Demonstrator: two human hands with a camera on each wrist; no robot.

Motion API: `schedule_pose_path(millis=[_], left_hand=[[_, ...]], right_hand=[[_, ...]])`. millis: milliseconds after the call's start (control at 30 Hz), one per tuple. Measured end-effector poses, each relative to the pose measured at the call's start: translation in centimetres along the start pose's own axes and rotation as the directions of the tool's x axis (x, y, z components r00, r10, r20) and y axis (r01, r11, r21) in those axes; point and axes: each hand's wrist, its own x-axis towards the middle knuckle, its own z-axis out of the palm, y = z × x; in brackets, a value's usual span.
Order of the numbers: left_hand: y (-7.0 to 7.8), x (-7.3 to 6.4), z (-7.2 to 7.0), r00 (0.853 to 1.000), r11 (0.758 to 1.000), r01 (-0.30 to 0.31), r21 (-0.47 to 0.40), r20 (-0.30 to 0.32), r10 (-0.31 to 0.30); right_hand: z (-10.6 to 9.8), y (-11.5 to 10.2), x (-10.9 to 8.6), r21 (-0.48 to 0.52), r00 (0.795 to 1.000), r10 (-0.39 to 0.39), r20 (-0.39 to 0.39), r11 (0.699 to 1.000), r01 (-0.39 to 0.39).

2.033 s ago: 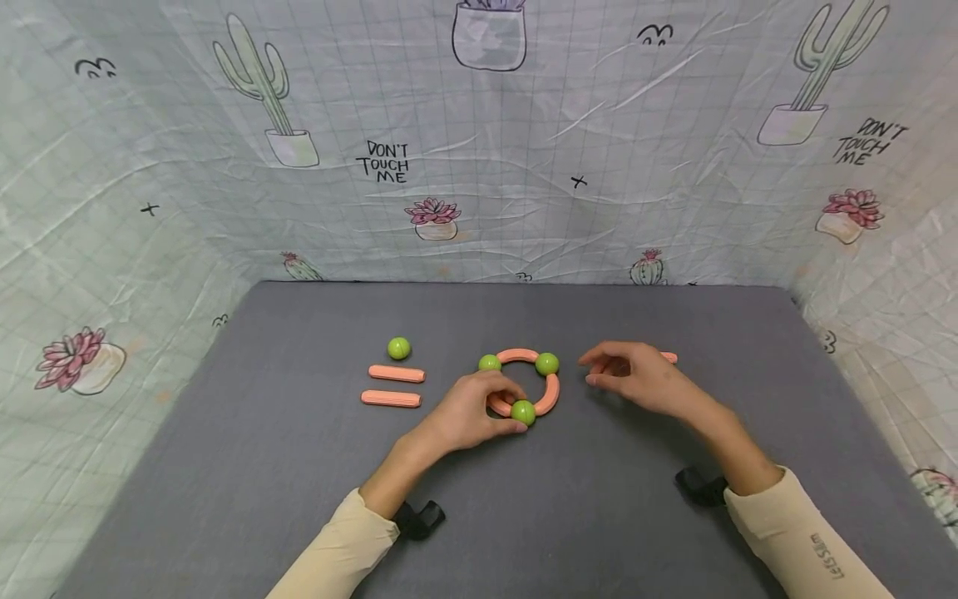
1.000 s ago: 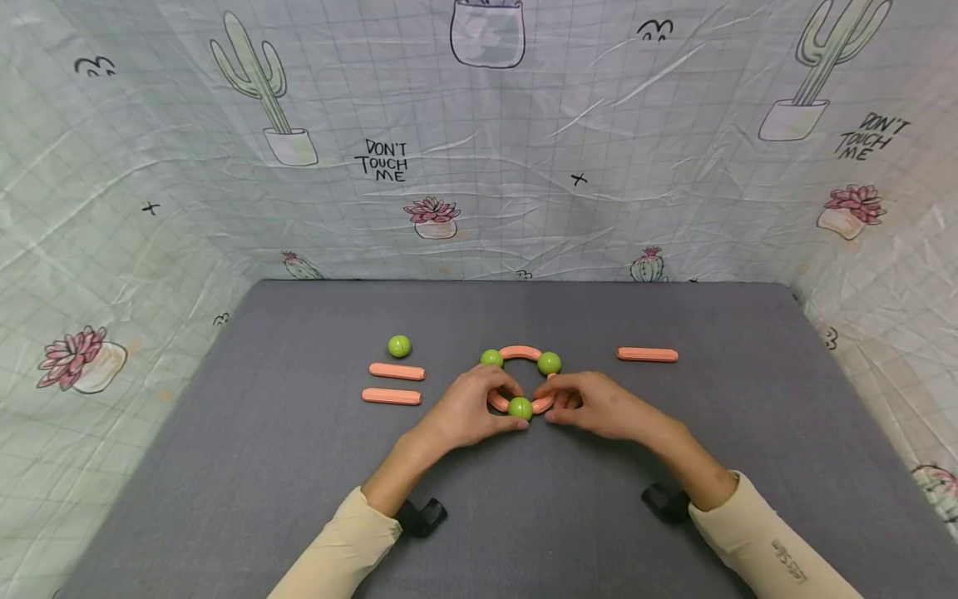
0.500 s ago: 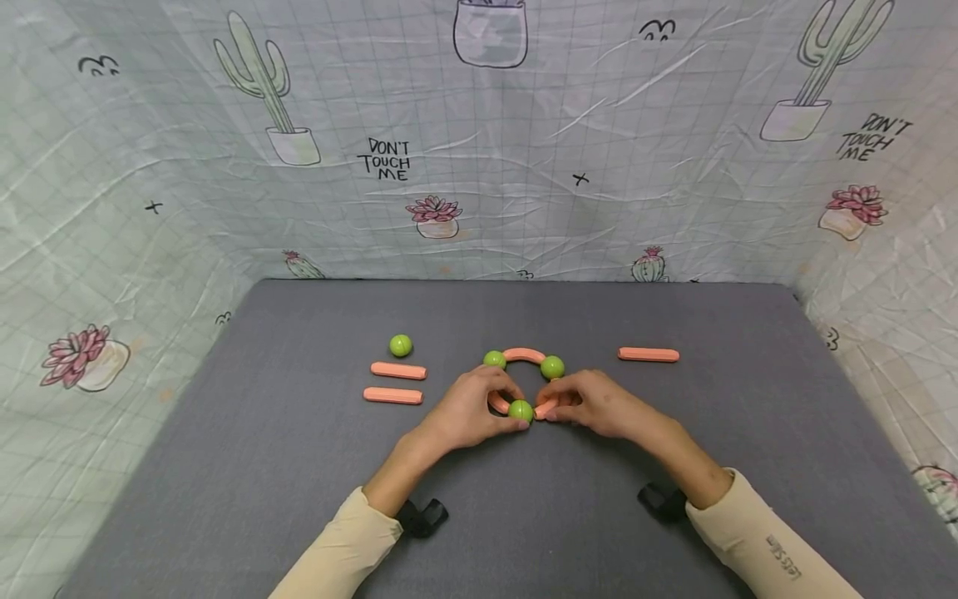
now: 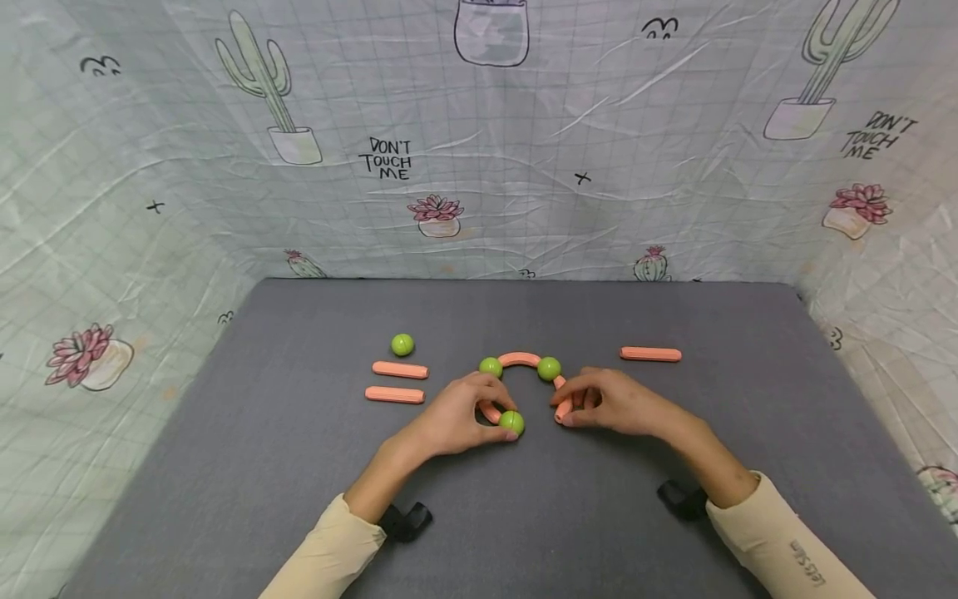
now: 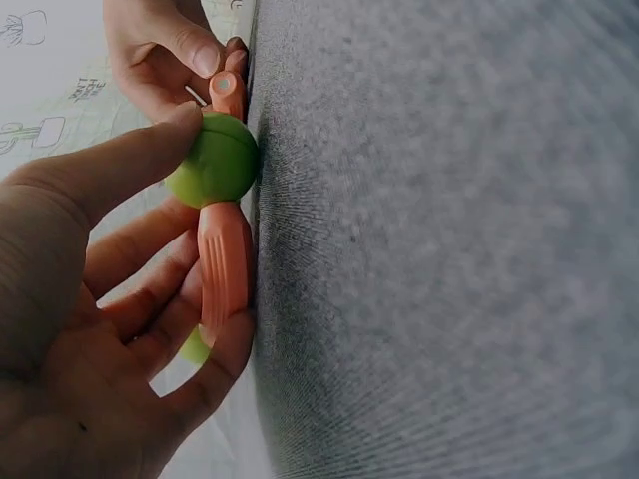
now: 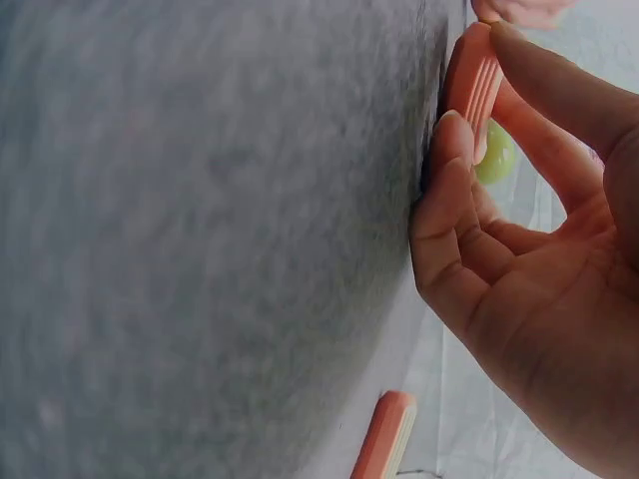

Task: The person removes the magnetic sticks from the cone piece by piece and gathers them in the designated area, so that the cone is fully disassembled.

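Note:
Green balls and curved orange rods form an arc with a gap at the near side. My left hand [image 4: 466, 416] pinches the near green ball [image 4: 512, 423], whose curved rod [image 5: 226, 261] lies by the fingers. My right hand [image 4: 617, 401] grips the right curved rod [image 4: 563, 409] between thumb and fingers. That rod's free end, with a small round disc in it, stands apart from the near ball. At the far side, a curved rod [image 4: 519, 358] joins the left ball [image 4: 490, 368] and the right ball [image 4: 549, 368].
To the left lie a loose green ball [image 4: 402, 344] and two straight orange rods, an upper rod [image 4: 400, 370] and a lower rod [image 4: 395, 395]. Another straight rod [image 4: 651, 354] lies to the right. A patterned cloth [image 4: 494, 166] rises behind the grey table [image 4: 539, 516].
The ring has come apart at the near ball. My right hand came in, took the right curved rod and drew it to the right; my left hand moved slightly left with the ball.

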Motion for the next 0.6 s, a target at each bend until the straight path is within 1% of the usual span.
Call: schedule_pose_path(millis=[267, 367, 500, 600], left_hand=[[0.2, -0.6, -0.3, 1.0, 0.999, 0.002, 0.041, 0.03, -0.003], [0.2, -0.7, -0.5, 0.999, 0.999, -0.012, 0.05, 0.034, 0.01], [-0.1, -0.9, -0.8, 0.998, 0.999, -0.034, 0.032, 0.055, 0.032], [-0.2, -1.1, -1.0, 0.995, 0.999, -0.045, 0.004, 0.086, 0.045]], right_hand=[[-0.8, 0.5, -0.5, 0.002, 0.999, 0.006, -0.041, 1.0, -0.006], [-1.0, 0.7, -0.6, 0.009, 0.999, 0.01, -0.051, 1.0, -0.009], [-1.2, 0.9, -0.7, 0.018, 0.998, 0.018, -0.058, 1.0, -0.017], [-1.3, 1.1, -0.8, 0.018, 0.998, 0.023, -0.065, 1.0, -0.021]])
